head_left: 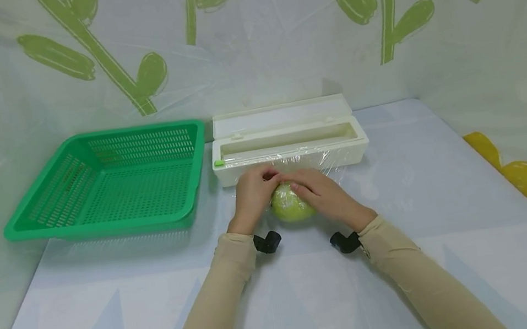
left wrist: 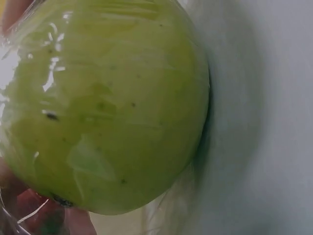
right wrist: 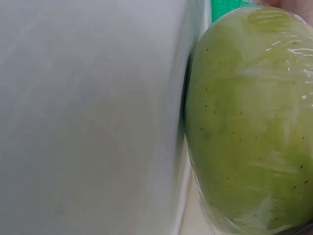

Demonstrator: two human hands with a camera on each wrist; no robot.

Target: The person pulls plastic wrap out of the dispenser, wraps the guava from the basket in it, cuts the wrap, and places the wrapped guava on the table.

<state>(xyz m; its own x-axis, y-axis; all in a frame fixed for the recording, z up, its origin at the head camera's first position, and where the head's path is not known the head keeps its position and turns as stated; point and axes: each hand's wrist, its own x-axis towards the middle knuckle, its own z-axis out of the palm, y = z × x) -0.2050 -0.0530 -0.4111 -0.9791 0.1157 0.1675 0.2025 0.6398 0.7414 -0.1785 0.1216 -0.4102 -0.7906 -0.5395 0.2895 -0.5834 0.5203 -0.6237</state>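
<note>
A round green fruit (head_left: 291, 209) with dark specks sits on the table, covered in clear cling film (head_left: 328, 159). My left hand (head_left: 253, 194) is at its upper left, fingers curled and pinching film near the top. From the right, my right hand (head_left: 326, 194) reaches over the fruit, its thumb against the wrapped side and its fingers gathering film beside the left hand's. Both wrist views show the film tight and shiny over the skin of the fruit. The fingertips are partly hidden where the hands meet.
Just behind the hands stands a white cling film dispenser box (head_left: 354, 153), its lid (head_left: 282, 116) raised and a green slider (head_left: 219, 163) at its left end. A green plastic basket (head_left: 102, 227) is at the back left. A patterned sheet (head_left: 268, 47) hangs behind the table.
</note>
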